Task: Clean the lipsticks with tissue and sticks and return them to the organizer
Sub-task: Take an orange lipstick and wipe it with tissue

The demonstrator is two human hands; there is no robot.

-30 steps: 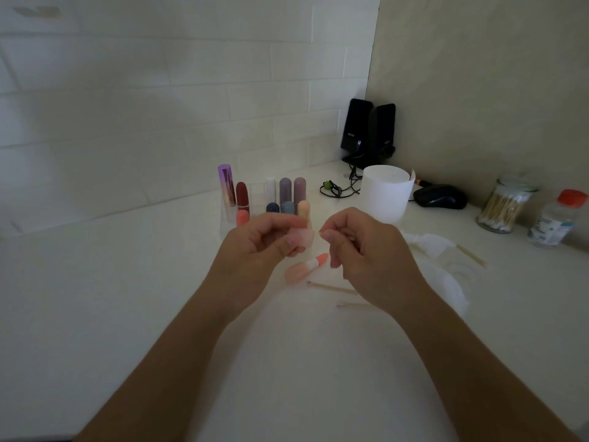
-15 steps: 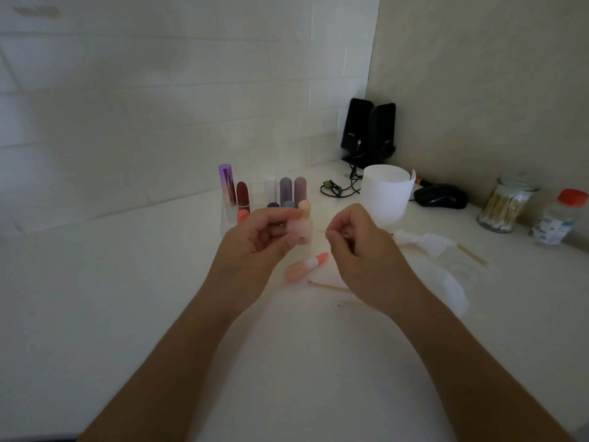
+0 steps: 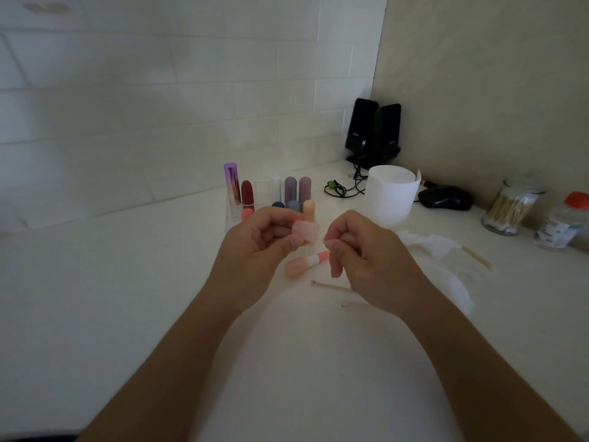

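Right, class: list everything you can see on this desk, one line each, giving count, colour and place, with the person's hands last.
organizer: one, clear, back centre
lipsticks: about nine, purple, red, white, mauve, blue, coral, peach, upright in organizer
open lipstick: one, peach with coral tip, lying before organizer
pink cap: one, pink, in left hand
sticks: three, wooden, two lying by right hand, one beside tissue
tissue: one, white, crumpled, right side
cup: one, white, behind right hand
speakers: two, black, corner
mouse: one, black, right of cup
jar of swabs: one, glass, far right
bottle: one, clear, red cap, right edge
left hand: grips pink cap
right hand: pinches thin stick, barely visible
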